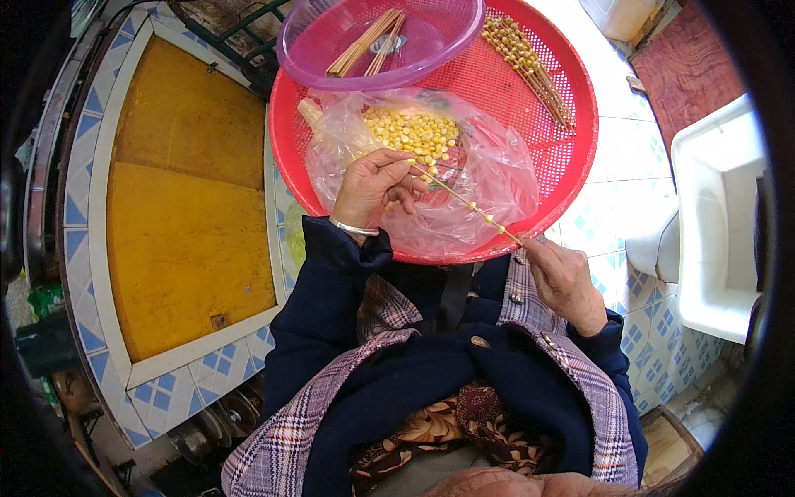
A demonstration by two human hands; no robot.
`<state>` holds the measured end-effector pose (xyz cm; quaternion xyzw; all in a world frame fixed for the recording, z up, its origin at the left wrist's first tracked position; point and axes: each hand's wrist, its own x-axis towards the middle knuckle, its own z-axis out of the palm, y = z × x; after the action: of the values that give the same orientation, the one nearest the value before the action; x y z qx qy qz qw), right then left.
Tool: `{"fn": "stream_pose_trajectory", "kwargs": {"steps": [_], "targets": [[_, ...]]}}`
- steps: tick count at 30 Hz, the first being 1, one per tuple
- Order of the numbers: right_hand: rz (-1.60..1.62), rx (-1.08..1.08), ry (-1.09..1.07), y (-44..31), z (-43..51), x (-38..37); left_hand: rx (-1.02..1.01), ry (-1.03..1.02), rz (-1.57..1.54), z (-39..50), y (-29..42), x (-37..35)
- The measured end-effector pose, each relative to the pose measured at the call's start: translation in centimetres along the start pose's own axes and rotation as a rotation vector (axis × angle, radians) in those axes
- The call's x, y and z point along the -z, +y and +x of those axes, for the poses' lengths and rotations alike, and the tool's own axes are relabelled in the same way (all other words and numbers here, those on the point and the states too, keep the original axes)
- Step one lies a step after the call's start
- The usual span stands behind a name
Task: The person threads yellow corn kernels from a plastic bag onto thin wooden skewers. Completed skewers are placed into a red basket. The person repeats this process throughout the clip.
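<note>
My right hand [559, 276] grips the lower end of a thin bamboo skewer [455, 194], which slants up to the left. Several pale yellow pieces [489, 218] are threaded along it, spaced apart. At the skewer's upper end, my left hand [379, 186] pinches a small yellow kernel [410, 161] between thumb and forefinger. Beneath both hands, a clear plastic bag [497, 168] lies spread open with loose yellow kernels [413, 132], apparently corn, inside. The bag rests in a round red plastic sieve basket [587, 146] before me.
A purple plastic bowl [428, 65] holding bare bamboo sticks [363, 43] overlaps the basket's far rim. Threaded skewers [528, 68] lie at the basket's far right. A tiled table with a yellow panel [192, 205] stands left; a white plastic tub [708, 248] is at right.
</note>
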<state>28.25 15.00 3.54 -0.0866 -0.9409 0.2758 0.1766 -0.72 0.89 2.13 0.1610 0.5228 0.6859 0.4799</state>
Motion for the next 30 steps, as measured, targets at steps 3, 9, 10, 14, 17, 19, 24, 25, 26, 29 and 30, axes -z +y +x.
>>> {"fn": "stream_pose_trajectory", "kwargs": {"steps": [3, 9, 10, 14, 17, 19, 24, 25, 26, 29, 30], "targets": [[-0.009, -0.004, 0.004, -0.1, 0.0, -0.1, 0.013, -0.002, 0.004, 0.0, 0.0, -0.1], [-0.011, 0.004, 0.041, -0.2, 0.3, -0.7, -0.019, 0.08, 0.107, -0.2, -0.4, -0.7], [-0.012, 0.01, 0.043, -0.3, 0.3, -0.8, -0.061, 0.082, 0.12, -0.3, -0.5, -0.8], [0.004, 0.016, 0.037, -0.5, 0.5, -0.8, -0.188, 0.154, 0.14, -0.5, -1.2, -1.8], [0.01, 0.003, 0.031, -0.7, 0.8, -0.8, -0.292, 0.181, 0.185, -0.7, -1.6, -2.3], [0.002, 0.011, 0.027, -0.8, 0.9, -0.6, -0.382, 0.213, 0.289, -0.7, -1.7, -2.5], [0.027, 0.009, 0.027, -0.8, 0.9, -0.5, -0.574, 0.294, 0.484, -0.6, -2.1, -2.8], [0.035, 0.008, 0.03, -0.8, 0.9, -0.5, -0.571, 0.292, 0.478, -0.6, -2.1, -2.8], [0.049, -0.001, 0.03, -0.8, 0.8, -0.5, -0.571, 0.293, 0.474, -0.5, -2.1, -2.8], [0.05, 0.018, 0.03, -0.7, 0.7, -0.6, -0.531, 0.276, 0.494, -0.6, -1.9, -2.6], [0.046, 0.02, 0.027, -0.7, 0.7, -0.6, -0.508, 0.273, 0.502, -0.6, -1.9, -2.5]]}}
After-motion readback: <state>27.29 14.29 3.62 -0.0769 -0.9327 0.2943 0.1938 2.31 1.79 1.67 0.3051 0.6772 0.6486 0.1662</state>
